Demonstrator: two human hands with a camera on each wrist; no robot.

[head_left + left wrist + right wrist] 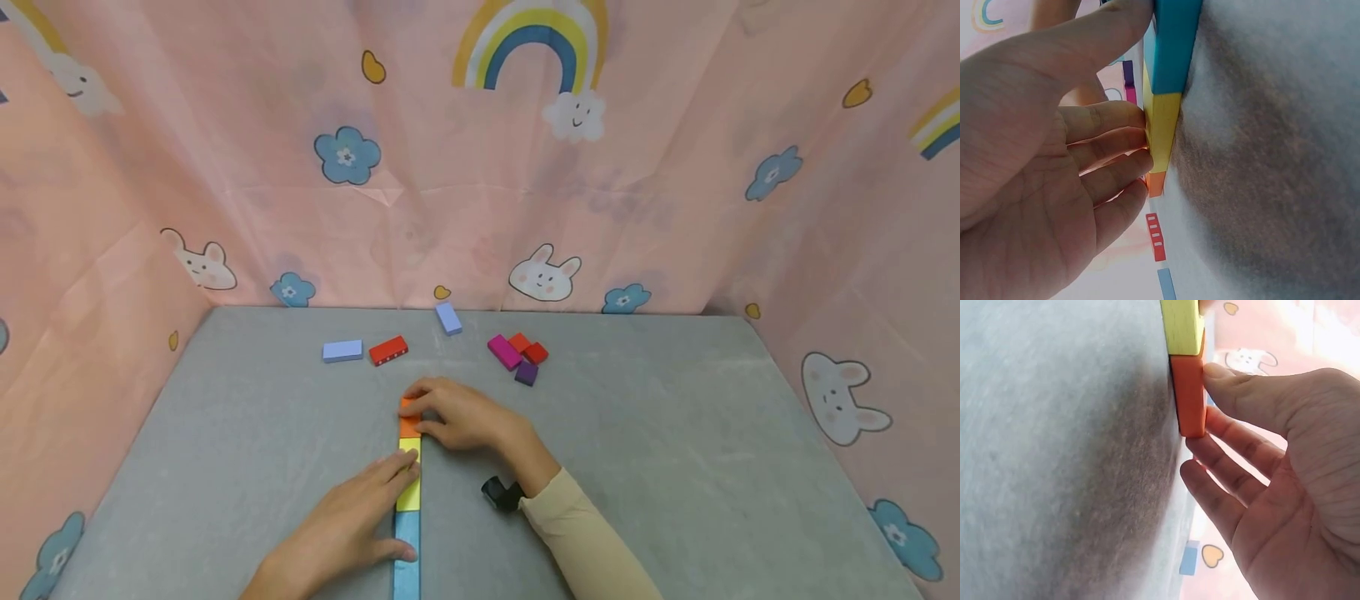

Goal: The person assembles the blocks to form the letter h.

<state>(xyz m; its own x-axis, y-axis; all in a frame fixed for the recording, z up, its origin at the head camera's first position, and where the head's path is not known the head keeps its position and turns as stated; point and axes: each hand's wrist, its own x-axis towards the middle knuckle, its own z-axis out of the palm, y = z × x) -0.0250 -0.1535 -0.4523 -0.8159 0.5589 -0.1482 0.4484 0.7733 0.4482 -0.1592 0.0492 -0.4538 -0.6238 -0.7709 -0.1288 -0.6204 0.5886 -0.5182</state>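
Observation:
A row of blocks runs away from the near edge in the head view: blue (407,575), yellow (409,498), then orange (409,428) at the far end. My right hand (468,421) pinches the orange block (1190,394) between thumb and fingers. With fingers nearly straight, my left hand (337,521) touches the yellow block (1162,128), its thumb on the blue block (1175,47). The orange block meets the yellow one (1183,328) end to end.
Beyond the row lie two light blue blocks (342,351) (448,318) and a red block (388,350) with white dots. Right of them, a magenta block (504,352), a purple block (527,372) and two small red ones (536,353) sit together. A patterned pink cloth (420,208) surrounds the grey tabletop (675,450).

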